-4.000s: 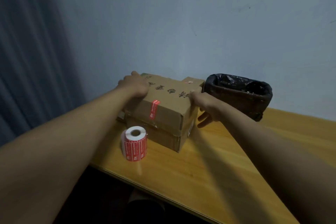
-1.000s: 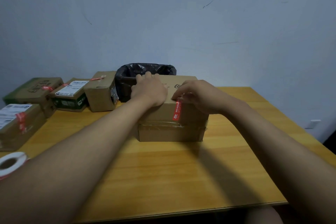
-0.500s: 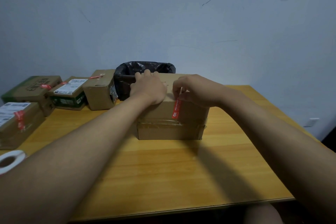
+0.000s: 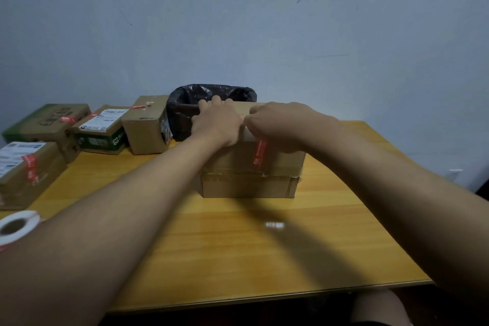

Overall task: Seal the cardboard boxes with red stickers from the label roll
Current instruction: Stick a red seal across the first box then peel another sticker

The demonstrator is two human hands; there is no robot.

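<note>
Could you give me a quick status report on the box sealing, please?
Left hand flat on top box. Right hand pressing red sticker over its front edge. Label roll idle far left. Nothing in the way.

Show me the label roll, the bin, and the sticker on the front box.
Label roll (image 4: pixel 16 227), head view, white top.
Bin (image 4: pixel 185 103), head view, black liner.
Sticker (image 4: pixel 259 152), head view, its middle.

Wood bench (image 4: pixel 264 246): two-box stack (image 4: pixel 248 185) mid, four boxes (image 4: pixel 145 130) at left, black-lined bin (image 4: pixel 185 114) behind, label roll (image 4: pixel 16 227) at left edge.
</note>
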